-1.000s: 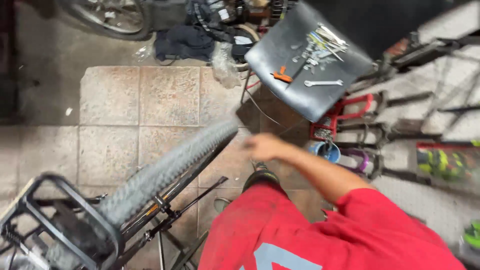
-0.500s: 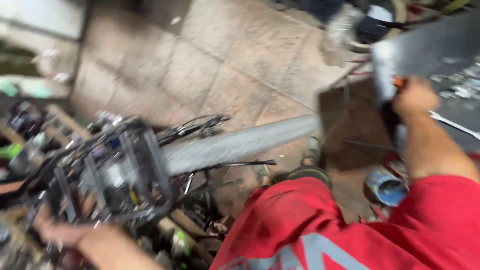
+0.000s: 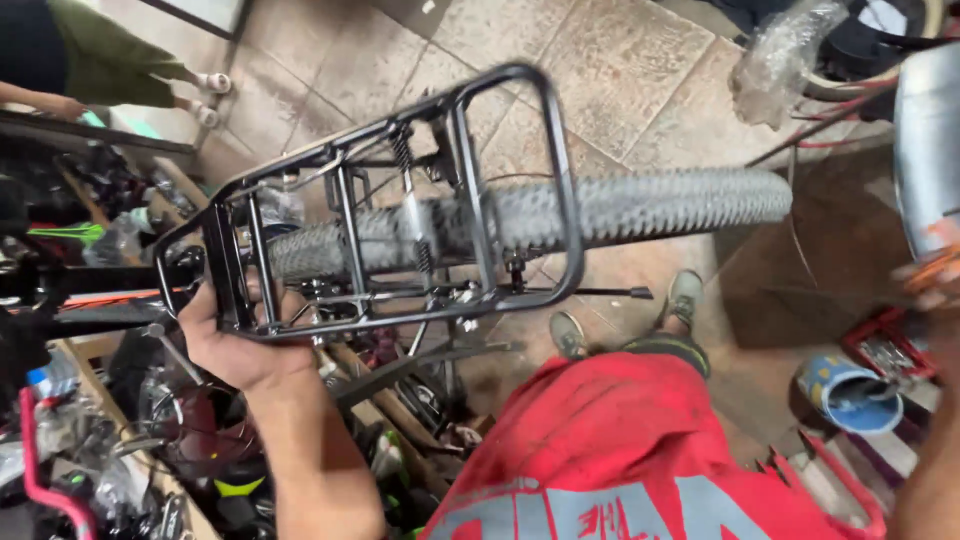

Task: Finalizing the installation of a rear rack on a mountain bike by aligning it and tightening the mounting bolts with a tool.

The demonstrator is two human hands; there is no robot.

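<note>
Black tubular rear rack point(image 3: 400, 210) with spring clip — sits over the grey knobby tyre point(image 3: 640, 210). Left hand point(image 3: 235, 345) closed round its near end rail. Right hand point(image 3: 935, 285) blurred at frame edge — grip unclear.

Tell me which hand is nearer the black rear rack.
Left. The left hand grips the black rear rack at its near end; the right hand is far off, at the frame's right edge.
</note>
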